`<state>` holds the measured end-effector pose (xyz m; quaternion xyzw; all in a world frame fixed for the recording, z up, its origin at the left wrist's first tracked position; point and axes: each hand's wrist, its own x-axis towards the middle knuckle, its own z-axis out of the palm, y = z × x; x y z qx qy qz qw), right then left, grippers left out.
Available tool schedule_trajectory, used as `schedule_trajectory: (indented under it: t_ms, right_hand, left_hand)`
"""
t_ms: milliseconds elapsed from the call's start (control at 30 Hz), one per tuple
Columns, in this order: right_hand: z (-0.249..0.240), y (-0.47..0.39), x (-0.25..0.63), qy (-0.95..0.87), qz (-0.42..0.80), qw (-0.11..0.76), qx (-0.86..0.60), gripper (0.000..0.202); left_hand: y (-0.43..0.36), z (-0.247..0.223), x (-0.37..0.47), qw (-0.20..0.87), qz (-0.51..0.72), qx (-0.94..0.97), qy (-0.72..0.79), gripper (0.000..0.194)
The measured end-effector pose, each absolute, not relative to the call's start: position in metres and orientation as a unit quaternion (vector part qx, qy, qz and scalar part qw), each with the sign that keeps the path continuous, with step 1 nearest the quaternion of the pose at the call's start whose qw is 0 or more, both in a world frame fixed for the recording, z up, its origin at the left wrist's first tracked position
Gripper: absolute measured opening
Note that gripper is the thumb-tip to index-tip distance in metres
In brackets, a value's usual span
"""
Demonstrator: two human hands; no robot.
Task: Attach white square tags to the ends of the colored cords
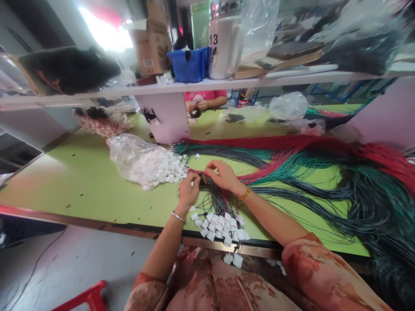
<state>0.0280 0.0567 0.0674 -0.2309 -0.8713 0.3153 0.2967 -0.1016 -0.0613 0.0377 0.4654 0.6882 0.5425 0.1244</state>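
Observation:
My left hand (189, 190) is closed in a pinch beside the heap of white plastic connectors (155, 168), which spills from a clear bag (125, 149). What sits between its fingertips is too small to make out. Just to its right, my right hand (223, 175) bends over the wire ends, thumb and fingers pinched; its fingertips' contents are unclear too. A small dark object (203, 180) lies between the two hands. Below them, thin wires with white connectors (223, 226) at their ends hang down over the table's front edge.
Long bundles of red wires (292, 141), green wires (298, 162) and dark wires (311, 196) stretch across the right side. A shelf (155, 89) above bears a blue bin (189, 65) and a white mug (223, 47). Behind it, another person's hands (201, 105) work. A red stool (87, 298) stands lower left.

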Motion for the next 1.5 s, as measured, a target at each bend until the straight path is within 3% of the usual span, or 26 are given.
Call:
schedule_trajectory:
  t_ms: [133,233,300,467,600,700,833,967,1133,1300,1500]
  right_hand:
    - [0.058,0.080,0.004,-0.848,0.484,0.114,-0.185,0.035]
    - [0.051,0.081,-0.013,-0.782,0.601,0.054,-0.157,0.034]
    - [0.050,0.076,-0.020,-0.732,0.656,0.070,-0.167,0.030]
    - [0.061,0.064,-0.028,-0.613,0.720,0.200,-0.257,0.049]
    - [0.074,0.056,-0.022,-0.526,0.742,0.329,-0.251,0.052]
    - [0.082,0.045,-0.008,-0.519,0.733,0.372,-0.234,0.047]
    - [0.083,0.028,0.015,-0.551,0.707,0.368,-0.248,0.039]
    - [0.068,0.020,0.029,-0.601,0.697,0.285,-0.269,0.038]
    - [0.041,0.024,0.030,-0.623,0.695,0.216,-0.284,0.032]
    - [0.032,0.023,0.026,-0.622,0.699,0.206,-0.288,0.018]
    - [0.035,0.019,0.025,-0.627,0.686,0.206,-0.305,0.017]
  left_hand:
    - [-0.063,0.037,-0.099,0.043,0.474,0.547,0.689,0.014]
    - [-0.064,0.035,-0.100,0.009,0.429,0.578,0.694,0.016]
    - [-0.065,0.034,-0.100,0.008,0.419,0.586,0.693,0.014]
    - [-0.064,0.033,-0.097,0.034,0.464,0.537,0.704,0.013]
    - [-0.061,0.033,-0.095,0.115,0.556,0.445,0.693,0.012]
    - [-0.060,0.033,-0.094,0.200,0.598,0.396,0.667,0.010]
    - [-0.062,0.033,-0.092,0.177,0.585,0.399,0.683,0.011]
    - [-0.066,0.036,-0.095,0.117,0.527,0.439,0.718,0.022]
    - [-0.064,0.039,-0.100,0.064,0.424,0.567,0.703,0.012]
    - [-0.064,0.040,-0.103,0.160,0.402,0.558,0.708,0.011]
    - [-0.065,0.039,-0.111,0.299,0.435,0.541,0.654,0.003]
